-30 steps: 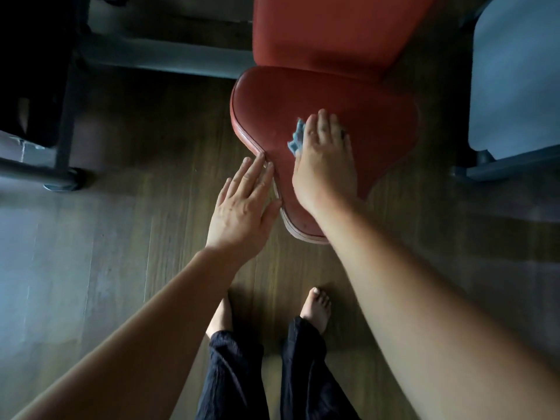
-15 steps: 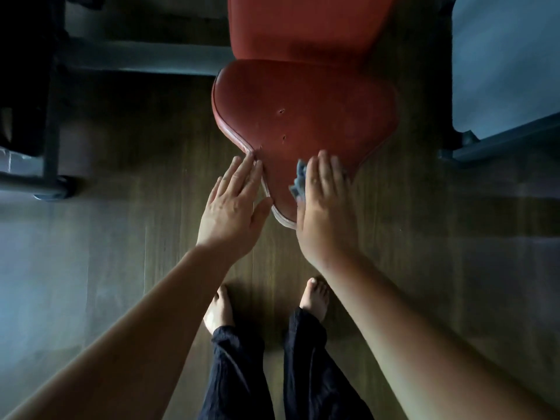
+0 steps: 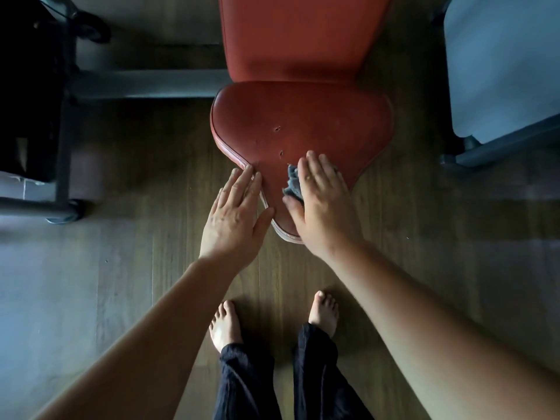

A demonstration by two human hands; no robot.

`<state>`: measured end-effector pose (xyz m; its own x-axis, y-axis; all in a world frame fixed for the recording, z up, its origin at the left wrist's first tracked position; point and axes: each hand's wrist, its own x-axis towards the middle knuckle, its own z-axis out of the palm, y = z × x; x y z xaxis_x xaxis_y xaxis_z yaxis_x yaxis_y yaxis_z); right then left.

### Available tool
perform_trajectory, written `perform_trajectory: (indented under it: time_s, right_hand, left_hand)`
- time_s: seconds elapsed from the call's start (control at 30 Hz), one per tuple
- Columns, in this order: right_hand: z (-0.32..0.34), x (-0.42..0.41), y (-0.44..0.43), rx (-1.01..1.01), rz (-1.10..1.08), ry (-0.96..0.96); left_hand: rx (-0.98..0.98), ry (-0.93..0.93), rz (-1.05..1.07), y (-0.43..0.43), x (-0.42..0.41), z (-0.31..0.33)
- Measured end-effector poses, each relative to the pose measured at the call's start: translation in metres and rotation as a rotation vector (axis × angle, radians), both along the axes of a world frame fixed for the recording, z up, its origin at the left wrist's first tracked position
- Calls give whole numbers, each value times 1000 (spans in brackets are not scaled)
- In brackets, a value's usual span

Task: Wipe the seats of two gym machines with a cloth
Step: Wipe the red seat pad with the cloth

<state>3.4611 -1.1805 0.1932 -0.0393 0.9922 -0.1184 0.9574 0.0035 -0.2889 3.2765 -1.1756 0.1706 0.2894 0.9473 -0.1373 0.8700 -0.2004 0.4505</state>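
Left hand [image 3: 233, 219], right hand [image 3: 324, 204] bare; unsleeved forearms [image 3: 169, 313]; bare feet [image 3: 225, 325]; black trousers [image 3: 248, 383].

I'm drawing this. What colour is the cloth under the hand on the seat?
The small crumpled cloth is blue-grey; the head view shows it.

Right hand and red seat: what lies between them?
A grey cloth, pressed under the right hand onto the seat at its narrow front, shown in the head view.

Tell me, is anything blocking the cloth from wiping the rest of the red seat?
Nothing visible. The right hand presses the cloth on the red seat; the left hand only touches the seat's left edge.
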Motion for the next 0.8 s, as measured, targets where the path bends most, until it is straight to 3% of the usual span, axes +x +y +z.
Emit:
perform_trajectory:
  time_s: [0.17, 0.8]
  right_hand:
    - [-4, 15, 54, -94, -54, 33]
    - [-19, 17, 49, 30, -46, 54]
  left_hand:
    - [-6, 4, 17, 1, 3, 2]
    - [77, 2, -28, 0, 7, -5]
